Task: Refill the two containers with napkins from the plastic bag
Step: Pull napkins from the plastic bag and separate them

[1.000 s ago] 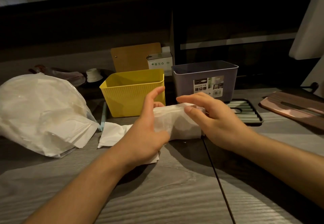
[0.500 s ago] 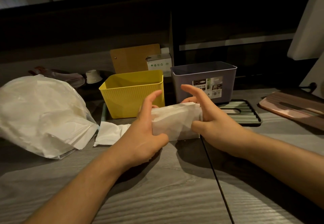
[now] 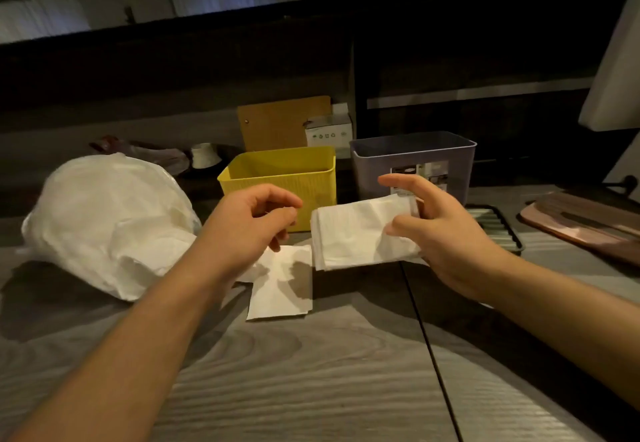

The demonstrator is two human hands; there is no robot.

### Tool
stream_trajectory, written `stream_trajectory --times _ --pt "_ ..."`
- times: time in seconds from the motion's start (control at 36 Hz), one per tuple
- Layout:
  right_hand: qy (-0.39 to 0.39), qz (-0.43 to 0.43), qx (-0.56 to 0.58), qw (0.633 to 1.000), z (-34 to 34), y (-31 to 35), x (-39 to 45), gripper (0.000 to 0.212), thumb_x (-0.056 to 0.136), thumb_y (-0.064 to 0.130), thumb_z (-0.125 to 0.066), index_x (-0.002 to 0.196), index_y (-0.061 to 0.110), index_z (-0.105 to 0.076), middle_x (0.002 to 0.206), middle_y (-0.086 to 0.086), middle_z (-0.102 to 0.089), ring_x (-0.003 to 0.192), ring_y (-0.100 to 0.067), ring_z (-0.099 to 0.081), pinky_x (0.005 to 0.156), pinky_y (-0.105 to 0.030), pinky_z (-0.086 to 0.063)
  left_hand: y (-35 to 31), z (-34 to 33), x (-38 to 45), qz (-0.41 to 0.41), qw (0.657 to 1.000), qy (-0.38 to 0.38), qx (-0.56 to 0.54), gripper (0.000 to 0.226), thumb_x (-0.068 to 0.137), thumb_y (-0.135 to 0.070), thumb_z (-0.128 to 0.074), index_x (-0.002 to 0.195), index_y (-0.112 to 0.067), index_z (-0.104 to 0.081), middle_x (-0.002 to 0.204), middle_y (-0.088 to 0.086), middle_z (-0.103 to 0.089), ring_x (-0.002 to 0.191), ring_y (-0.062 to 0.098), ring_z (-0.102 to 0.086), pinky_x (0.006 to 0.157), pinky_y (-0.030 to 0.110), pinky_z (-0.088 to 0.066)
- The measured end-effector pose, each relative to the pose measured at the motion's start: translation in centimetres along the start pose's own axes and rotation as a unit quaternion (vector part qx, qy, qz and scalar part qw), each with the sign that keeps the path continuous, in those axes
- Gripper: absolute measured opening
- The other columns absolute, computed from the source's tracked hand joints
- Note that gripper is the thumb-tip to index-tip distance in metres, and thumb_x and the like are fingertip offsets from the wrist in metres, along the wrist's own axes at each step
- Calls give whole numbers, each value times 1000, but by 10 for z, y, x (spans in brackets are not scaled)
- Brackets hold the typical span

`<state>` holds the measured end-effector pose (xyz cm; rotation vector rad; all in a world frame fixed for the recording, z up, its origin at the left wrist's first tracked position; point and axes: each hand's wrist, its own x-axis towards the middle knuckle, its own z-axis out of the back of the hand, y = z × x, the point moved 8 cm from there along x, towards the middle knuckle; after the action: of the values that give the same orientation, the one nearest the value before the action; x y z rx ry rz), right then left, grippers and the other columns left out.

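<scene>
A stack of white napkins [image 3: 360, 233] is held in the right hand [image 3: 446, 233], with the thumb laid on its front face and the fingers curled behind its right edge; the stack is lifted above the grey wooden table [image 3: 311, 372], in front of the two containers. The left hand [image 3: 249, 223] is kept apart from the stack, just to its left, with the fingers loosely curled and nothing seen between them. Below this hand a few loose napkins [image 3: 280, 289] are spread flat on the table. The yellow container [image 3: 287, 178] is placed behind the left hand, and the grey container [image 3: 412, 161] with a printed label is placed just beside it on the right, behind the right hand. No napkins can be seen inside the yellow one; the inside of the grey one cannot be judged from this angle. The white plastic bag [image 3: 104, 220] is lying on the table at the left, crumpled and bulging, with its opening turned towards the loose napkins. A dark ribbed tray [image 3: 498, 227] is seen to the right of the hand, and further right a brown wooden board [image 3: 588, 223]. Behind the yellow container a cardboard piece [image 3: 277, 123] and a small white box [image 3: 329, 130] are standing.
</scene>
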<state>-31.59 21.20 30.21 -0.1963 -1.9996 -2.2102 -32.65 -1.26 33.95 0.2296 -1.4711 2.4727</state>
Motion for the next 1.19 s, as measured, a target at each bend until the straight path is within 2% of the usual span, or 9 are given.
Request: stream_trajectory --times 0.08,0.19,0.28,0.42,0.56,0.69,0.89,1.03,1.19 --pt "35 -50 24 998 -6 -8 1 60 88 -2 -62 130 41 -58 126 8 -52 115 -16 -52 101 -40 -50 0 1 -6 10 978 97 184 8 93 -27 -71 99 -32 -71 93 -13 -70 85 3 -66 68 17 -51" --pt "104 -60 -46 992 -18 -10 -4 57 90 0 -61 131 40 -57 130 15 -52 116 -10 -50 98 -31 -47 21 -6 -24 45 922 147 355 38 90 -47 -70 125 -36 -61 120 -16 -57 105 3 -58 89 24 -51" --pt "121 -44 -73 989 -21 -5 -8 56 90 1 -60 129 42 -57 133 12 -53 115 -9 -53 93 -28 -48 29 -4 -25 56 911 122 391 54 91 -50 -66 140 -32 -52 138 -8 -52 114 11 -57 94 27 -48" --pt "153 -41 -82 984 -25 -2 -13 56 91 4 -62 127 47 -57 126 4 -59 116 -18 -58 102 -42 -50 29 -7 -11 87 903 180 381 74 88 -46 -73 151 -29 -40 149 -6 -47 128 16 -51 104 31 -46" --pt "158 -56 -50 985 -24 -2 -13 57 89 0 -66 129 40 -58 123 -1 -65 110 -21 -64 99 -43 -54 27 -14 -3 104 921 191 325 46 84 -30 -81 122 -33 -56 118 -10 -60 100 7 -58 82 25 -54" --pt "168 -71 10 983 -23 -1 -11 41 86 0 -69 120 23 -66 110 -5 -72 104 -24 -69 92 -40 -58 26 -11 7 102 958 139 228 27 83 -16 -80 98 -30 -62 100 -2 -66 89 18 -66 67 28 -53" --pt "270 -45 128 953 -30 15 -22 24 87 1 -69 107 13 -70 106 -12 -72 98 -29 -70 80 -34 -59 3 -34 18 95 985 133 54 31 82 -23 -82 108 -31 -67 109 2 -65 97 22 -66 77 37 -61" --pt "202 -15 -37 978 -25 8 -15 22 92 9 -67 111 19 -70 105 -1 -73 102 -19 -70 93 -41 -58 8 -71 6 106 975 194 -36 49 81 -22 -82 124 -32 -60 103 2 -75 90 18 -75 77 39 -63" --pt "177 35 -146 973 -24 13 -15 24 92 11 -68 109 28 -72 105 12 -72 104 -4 -66 96 -36 -56 16 -78 -1 104 952 249 -143 85 75 8 -77 140 -39 -48 122 7 -72 113 26 -69 97 51 -55"
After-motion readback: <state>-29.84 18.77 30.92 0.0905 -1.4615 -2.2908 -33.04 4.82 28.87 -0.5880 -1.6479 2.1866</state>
